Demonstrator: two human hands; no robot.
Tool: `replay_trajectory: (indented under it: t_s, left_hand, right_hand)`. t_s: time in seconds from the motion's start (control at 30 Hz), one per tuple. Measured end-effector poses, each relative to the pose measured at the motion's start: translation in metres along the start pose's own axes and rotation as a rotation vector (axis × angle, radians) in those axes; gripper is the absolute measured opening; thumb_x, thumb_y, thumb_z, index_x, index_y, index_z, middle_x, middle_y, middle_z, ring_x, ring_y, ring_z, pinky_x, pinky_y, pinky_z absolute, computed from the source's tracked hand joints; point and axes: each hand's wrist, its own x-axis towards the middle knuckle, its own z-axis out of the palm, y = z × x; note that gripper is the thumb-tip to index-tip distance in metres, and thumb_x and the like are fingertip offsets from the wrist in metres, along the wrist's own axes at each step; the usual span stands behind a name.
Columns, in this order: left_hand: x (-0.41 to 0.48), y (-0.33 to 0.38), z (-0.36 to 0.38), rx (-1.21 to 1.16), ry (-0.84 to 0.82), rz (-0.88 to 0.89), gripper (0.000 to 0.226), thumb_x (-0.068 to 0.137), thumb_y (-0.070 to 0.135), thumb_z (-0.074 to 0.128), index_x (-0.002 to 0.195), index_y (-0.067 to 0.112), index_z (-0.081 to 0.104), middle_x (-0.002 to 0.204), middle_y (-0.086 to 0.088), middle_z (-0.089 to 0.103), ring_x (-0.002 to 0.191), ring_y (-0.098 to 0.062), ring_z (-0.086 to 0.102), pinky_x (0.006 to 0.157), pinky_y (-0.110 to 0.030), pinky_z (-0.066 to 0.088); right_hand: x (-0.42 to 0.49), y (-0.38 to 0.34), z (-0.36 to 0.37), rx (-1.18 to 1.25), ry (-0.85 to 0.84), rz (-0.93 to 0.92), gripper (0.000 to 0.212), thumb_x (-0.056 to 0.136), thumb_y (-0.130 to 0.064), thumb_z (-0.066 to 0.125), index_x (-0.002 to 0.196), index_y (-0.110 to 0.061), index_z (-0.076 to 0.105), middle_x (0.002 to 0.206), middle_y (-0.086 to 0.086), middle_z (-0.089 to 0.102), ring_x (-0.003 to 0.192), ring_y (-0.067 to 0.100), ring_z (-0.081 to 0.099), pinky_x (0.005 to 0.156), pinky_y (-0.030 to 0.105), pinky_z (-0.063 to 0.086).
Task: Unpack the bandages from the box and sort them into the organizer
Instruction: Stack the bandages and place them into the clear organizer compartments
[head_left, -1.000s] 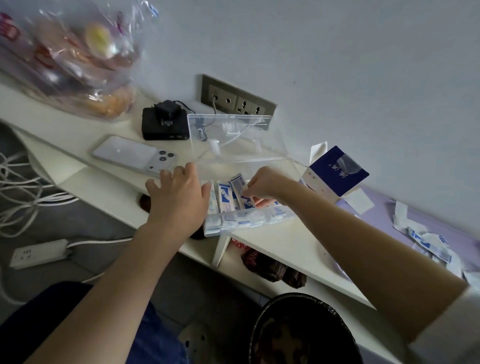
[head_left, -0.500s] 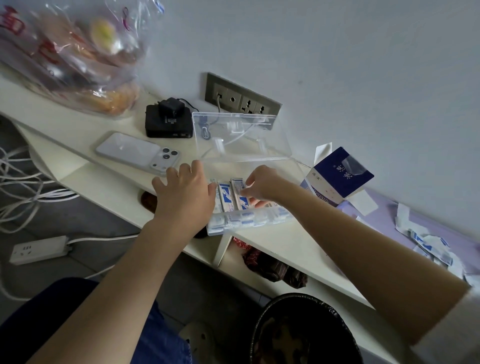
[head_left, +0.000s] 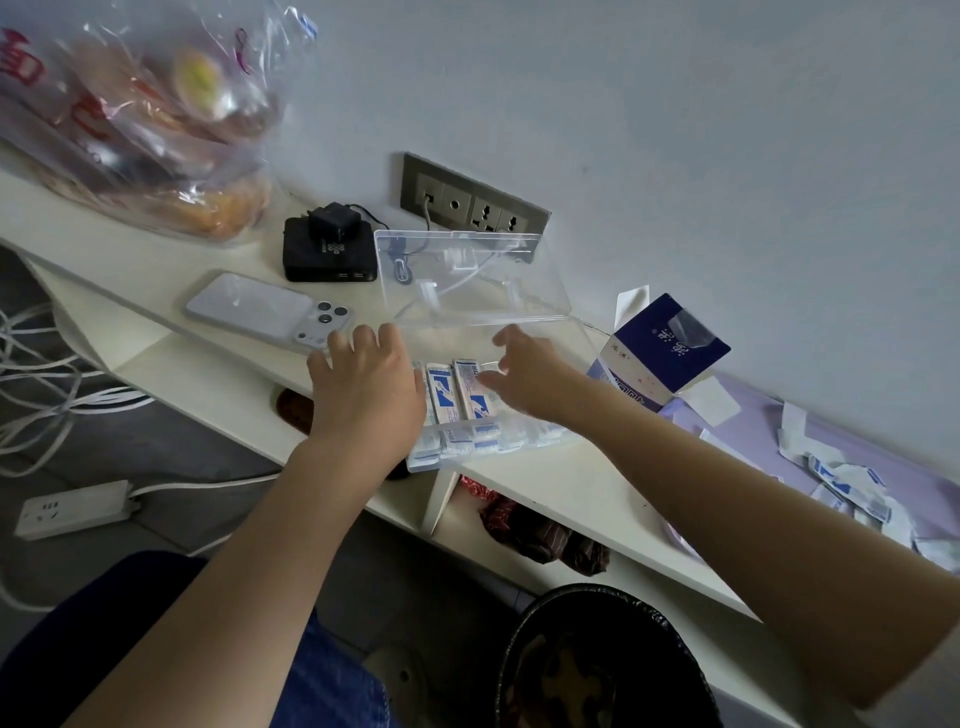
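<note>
Left hand (head_left: 363, 384) rests palm-down, fingers straight, on the left end of the clear organizer (head_left: 519, 446). Right hand (head_left: 524, 379) hovers loose-fingered, holding nothing, above the bandages (head_left: 457, 397) that stand between both hands. The blue box (head_left: 660, 353) is just right of it.

We record left hand (head_left: 363, 395) and right hand (head_left: 530, 382) bare, forearms unsleeved; blue denim trousers (head_left: 332, 691), darker navy cloth (head_left: 104, 649) alongside.

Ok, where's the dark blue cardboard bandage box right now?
In the head view, the dark blue cardboard bandage box sits open just right of the clear plastic organizer, past the right hand.
</note>
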Motion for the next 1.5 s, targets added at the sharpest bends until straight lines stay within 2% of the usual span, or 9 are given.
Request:
replay_trajectory:
  t_s: [0.3,0.47,0.57,0.77,0.9,1.0,1.1,1.27,1.5]
  left_hand:
    - [-0.016,0.04,0.006,0.0,0.172,0.293,0.029,0.099,0.03,0.034,0.122,0.016,0.043,0.119,-0.004,0.05,0.11,-0.023,0.044,0.089,-0.033,0.034]
    - [-0.025,0.073,0.021,-0.047,0.115,0.451,0.026,0.099,0.027,0.034,0.119,0.016,0.047,0.115,-0.003,0.055,0.103,-0.022,0.054,0.081,-0.031,0.038]
    - [-0.03,0.093,0.023,0.003,0.094,0.486,0.026,0.099,0.028,0.036,0.118,0.015,0.047,0.115,-0.004,0.055,0.102,-0.022,0.054,0.077,-0.031,0.037]
    - [-0.046,0.141,0.027,0.088,0.231,0.612,0.027,0.079,0.016,0.067,0.104,0.01,0.059,0.095,-0.011,0.057,0.085,-0.03,0.057,0.07,-0.039,0.045]
    - [-0.06,0.17,0.045,0.05,0.22,0.82,0.021,0.067,0.015,0.076,0.083,0.013,0.063,0.078,-0.007,0.057,0.069,-0.027,0.057,0.058,-0.034,0.045]
    - [-0.062,0.186,0.06,0.05,0.132,0.882,0.021,0.067,0.02,0.08,0.081,0.013,0.065,0.078,-0.005,0.059,0.066,-0.023,0.058,0.057,-0.03,0.045]
    - [-0.061,0.204,0.069,0.08,0.027,0.93,0.025,0.08,0.027,0.071,0.1,0.012,0.064,0.096,-0.007,0.059,0.083,-0.024,0.06,0.07,-0.031,0.047]
    - [-0.057,0.237,0.091,0.145,-0.144,0.898,0.039,0.101,0.033,0.034,0.136,0.016,0.035,0.134,-0.006,0.037,0.121,-0.025,0.04,0.098,-0.035,0.034]
    - [-0.053,0.26,0.111,0.218,-0.297,0.816,0.053,0.099,0.032,0.038,0.145,0.013,0.019,0.138,-0.012,0.036,0.124,-0.03,0.038,0.101,-0.039,0.034]
  right_hand:
    - [-0.064,0.057,-0.021,-0.356,0.247,-0.293,0.027,0.1,-0.032,0.036,0.117,-0.02,0.054,0.115,-0.003,0.059,0.101,0.017,0.056,0.074,0.027,0.041]
    - [-0.087,0.093,-0.025,-0.386,0.286,-0.351,0.03,0.096,-0.026,0.048,0.124,-0.015,0.054,0.124,0.003,0.057,0.116,0.023,0.051,0.093,0.031,0.042]
    - [-0.1,0.115,-0.026,-0.374,0.366,-0.435,0.026,0.088,-0.015,0.06,0.114,-0.008,0.061,0.115,0.008,0.062,0.106,0.026,0.06,0.083,0.032,0.05]
    - [-0.134,0.181,-0.029,-0.401,0.327,-0.409,0.025,0.083,-0.011,0.045,0.097,-0.017,0.065,0.091,-0.002,0.068,0.076,0.019,0.065,0.058,0.024,0.047]
    - [-0.146,0.239,-0.035,-0.363,0.387,-0.289,0.022,0.088,-0.008,0.048,0.099,-0.014,0.066,0.097,0.002,0.068,0.088,0.024,0.065,0.066,0.031,0.054]
    - [-0.143,0.283,-0.037,-0.359,0.39,0.002,0.031,0.095,-0.018,0.049,0.125,-0.01,0.052,0.127,0.01,0.054,0.121,0.028,0.049,0.096,0.037,0.041]
    - [-0.137,0.32,-0.044,-0.338,0.316,0.335,0.052,0.096,-0.037,0.043,0.139,-0.009,0.033,0.145,0.011,0.033,0.136,0.029,0.025,0.109,0.044,0.023]
    - [-0.125,0.341,-0.055,-0.142,0.28,0.538,0.057,0.094,-0.05,0.04,0.133,-0.009,0.033,0.141,0.01,0.035,0.129,0.03,0.032,0.101,0.052,0.034]
    - [-0.122,0.311,-0.045,-0.11,0.254,0.274,0.044,0.096,-0.04,0.042,0.132,-0.014,0.04,0.137,0.006,0.043,0.125,0.024,0.04,0.103,0.037,0.032]
